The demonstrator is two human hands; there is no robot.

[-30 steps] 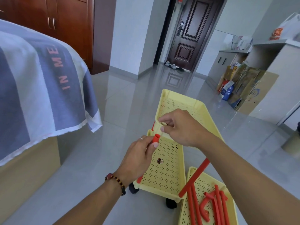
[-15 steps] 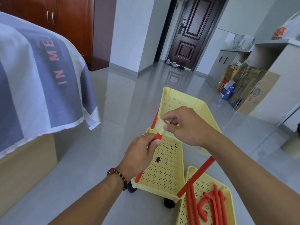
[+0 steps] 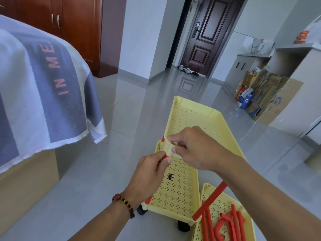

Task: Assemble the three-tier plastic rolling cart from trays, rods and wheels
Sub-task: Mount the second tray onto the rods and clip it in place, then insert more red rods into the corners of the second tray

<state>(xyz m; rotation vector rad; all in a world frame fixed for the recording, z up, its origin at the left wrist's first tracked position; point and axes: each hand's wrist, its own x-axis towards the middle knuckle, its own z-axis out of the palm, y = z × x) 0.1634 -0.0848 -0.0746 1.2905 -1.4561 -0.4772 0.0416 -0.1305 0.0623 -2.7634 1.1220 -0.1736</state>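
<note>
Right hand point(image 3: 196, 150) is pinching the near-left corner of the upper yellow tray point(image 3: 194, 119), thumb + index clamped on the corner socket, and that corner sits right at the fingertips at about 9 o'clock from the palm. Left hand point(image 3: 151, 173) is just below it at roughly 7 o'clock, fingers curled & pressed around the red rod point(image 3: 165, 154), w/ the rod's top poking out past the thumb and touching the underside of that corner socket. Can't tell if the rod is actually seated in the hole or just butted up to it, the fingers cover that bit. Rod's lower end shows under the left wrist at the corner of the bottom tray point(image 3: 175, 193), which stands on the floor on black wheels point(image 3: 183, 226). Upper tray is tilted, far end running off toward 12 o'clock. Another red rod point(image 3: 210, 200) leans up from the bottom tray's near-right corner at abt 5 o'clock. Third tray point(image 3: 224, 207) lies on the floor at 5 o'clock w/ spare red rods point(image 3: 234, 223) inside. Beaded bracelet point(image 3: 124, 203) on the left wrist.
</note>
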